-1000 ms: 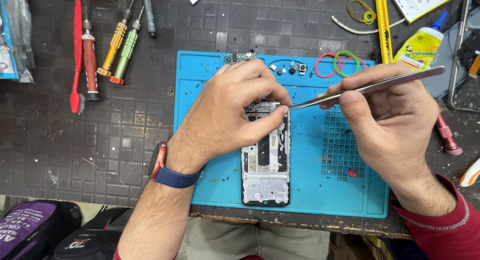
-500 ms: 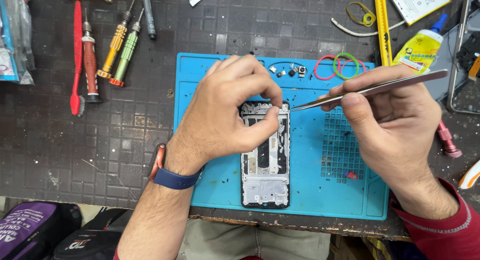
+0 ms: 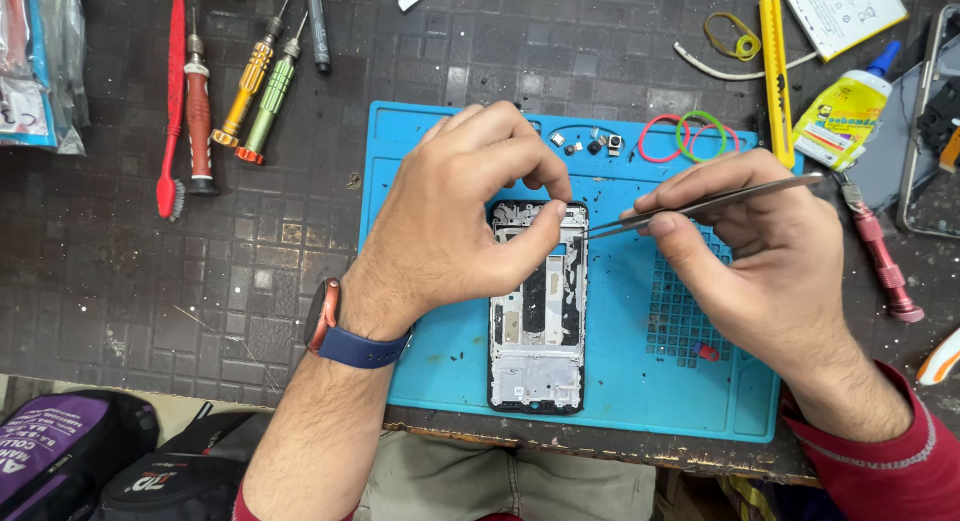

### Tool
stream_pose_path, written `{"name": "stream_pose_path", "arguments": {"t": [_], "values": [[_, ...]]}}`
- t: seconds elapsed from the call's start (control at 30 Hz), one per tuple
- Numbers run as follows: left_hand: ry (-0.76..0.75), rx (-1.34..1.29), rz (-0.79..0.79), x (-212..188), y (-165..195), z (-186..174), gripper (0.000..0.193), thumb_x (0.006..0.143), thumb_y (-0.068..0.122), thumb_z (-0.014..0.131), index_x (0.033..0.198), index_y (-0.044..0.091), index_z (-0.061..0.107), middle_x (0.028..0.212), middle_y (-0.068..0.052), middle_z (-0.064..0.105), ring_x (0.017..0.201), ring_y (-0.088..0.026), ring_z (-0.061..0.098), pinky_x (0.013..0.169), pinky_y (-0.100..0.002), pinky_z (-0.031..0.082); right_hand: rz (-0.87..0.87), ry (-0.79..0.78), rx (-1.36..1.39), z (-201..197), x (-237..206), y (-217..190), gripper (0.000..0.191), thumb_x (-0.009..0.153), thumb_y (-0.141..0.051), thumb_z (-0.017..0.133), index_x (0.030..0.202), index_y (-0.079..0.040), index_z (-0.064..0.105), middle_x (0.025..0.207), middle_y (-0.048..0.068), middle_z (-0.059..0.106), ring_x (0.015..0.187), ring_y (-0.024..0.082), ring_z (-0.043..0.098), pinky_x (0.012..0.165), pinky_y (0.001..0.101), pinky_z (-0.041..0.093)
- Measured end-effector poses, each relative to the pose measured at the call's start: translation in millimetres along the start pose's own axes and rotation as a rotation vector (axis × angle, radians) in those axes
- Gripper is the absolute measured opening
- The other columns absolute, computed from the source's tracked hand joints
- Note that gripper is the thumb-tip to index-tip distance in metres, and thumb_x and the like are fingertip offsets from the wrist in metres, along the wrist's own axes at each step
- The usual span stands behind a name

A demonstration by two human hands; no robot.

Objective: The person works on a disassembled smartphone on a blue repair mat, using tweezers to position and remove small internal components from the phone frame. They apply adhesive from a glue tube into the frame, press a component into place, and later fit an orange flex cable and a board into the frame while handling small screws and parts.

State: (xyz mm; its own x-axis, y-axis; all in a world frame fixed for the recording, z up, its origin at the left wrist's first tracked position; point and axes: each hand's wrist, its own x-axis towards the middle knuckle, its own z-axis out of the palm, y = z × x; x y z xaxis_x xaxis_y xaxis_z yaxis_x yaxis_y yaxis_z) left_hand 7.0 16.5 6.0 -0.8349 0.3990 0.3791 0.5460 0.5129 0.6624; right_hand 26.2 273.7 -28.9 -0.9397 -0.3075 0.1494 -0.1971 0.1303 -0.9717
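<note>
On the blue mat, near its middle: the phone frame (image 3: pixel 537 311) lies flat, long side pointing toward the person, inner side up.
Left hand: the left hand (image 3: pixel 460 221) arches over the top end of the frame; thumb and forefinger are curled close together above the upper edge, pressing or pinching something too small to tell.
Right hand: the right hand (image 3: pixel 745 246) pinches metal tweezers (image 3: pixel 700 203) between thumb and fingers; the tips point left and reach the upper right corner of the frame, just beside the left fingertips.
Mat: the mat (image 3: pixel 610 381) has a grid of small pockets under the right hand; a tiny red piece lies near it.
Loose parts: small camera parts (image 3: pixel 588 142) and rubber bands (image 3: pixel 690 137) lie at the top edge of the mat, apart from the frame.
Tabletop: screwdrivers (image 3: pixel 255 91) and a red brush (image 3: pixel 172 101) lie at the left, a glue bottle (image 3: pixel 842 113) at the right.
Good practice, as I judge: keep the left fingers steady on the frame so it does not slide, bring the tweezers low and nearly flat, grip lightly.
Risk: a slipping tip may scratch the parts inside, or flick a small piece off the mat.
</note>
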Motion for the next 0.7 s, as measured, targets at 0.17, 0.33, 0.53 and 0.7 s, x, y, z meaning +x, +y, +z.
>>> {"name": "stream_pose_path", "arguments": {"t": [0.17,0.33,0.53,0.7], "values": [[-0.02,-0.062,-0.029,-1.0,-1.1,1.1,0.011,0.085,0.011,0.077,0.091,0.011,0.068,0.09,-0.003,0.061,0.087,-0.02,0.064,0.079,-0.034,0.052,0.019,-0.031,0.031,1.3,0.0,3.4,0.019,0.099,0.01,0.064,0.114,0.004,0.054,0.112,0.013,0.065,0.113,0.02,0.071,0.1,0.0335,0.061],[-0.019,-0.064,-0.04,-0.3,-2.5,1.9,0.01,0.085,0.011,0.077,0.091,0.011,0.069,0.091,-0.003,0.061,0.087,-0.02,0.065,0.078,-0.033,0.052,0.01,-0.052,0.044,2.0,1.9,4.2,0.02,0.097,0.01,0.065,0.113,0.004,0.054,0.111,0.013,0.064,0.112,0.02,0.071,0.101,0.0349,0.063],[-0.026,-0.06,-0.036,-1.0,-3.7,3.6,0.01,0.086,0.011,0.077,0.092,0.011,0.068,0.091,-0.003,0.061,0.088,-0.02,0.065,0.079,-0.034,0.053,0.002,-0.054,0.046,3.1,1.3,5.0,0.02,0.099,0.01,0.066,0.113,0.005,0.054,0.111,0.014,0.065,0.113,0.02,0.071,0.102,0.0353,0.063],[-0.023,-0.061,-0.04,-0.8,-4.6,3.4,0.01,0.086,0.011,0.076,0.091,0.011,0.068,0.091,-0.003,0.062,0.088,-0.02,0.065,0.078,-0.034,0.053,0.002,-0.059,0.038,2.6,1.6,5.6,0.02,0.098,0.011,0.066,0.113,0.005,0.054,0.111,0.014,0.065,0.112,0.021,0.072,0.101,0.0348,0.063]]}}
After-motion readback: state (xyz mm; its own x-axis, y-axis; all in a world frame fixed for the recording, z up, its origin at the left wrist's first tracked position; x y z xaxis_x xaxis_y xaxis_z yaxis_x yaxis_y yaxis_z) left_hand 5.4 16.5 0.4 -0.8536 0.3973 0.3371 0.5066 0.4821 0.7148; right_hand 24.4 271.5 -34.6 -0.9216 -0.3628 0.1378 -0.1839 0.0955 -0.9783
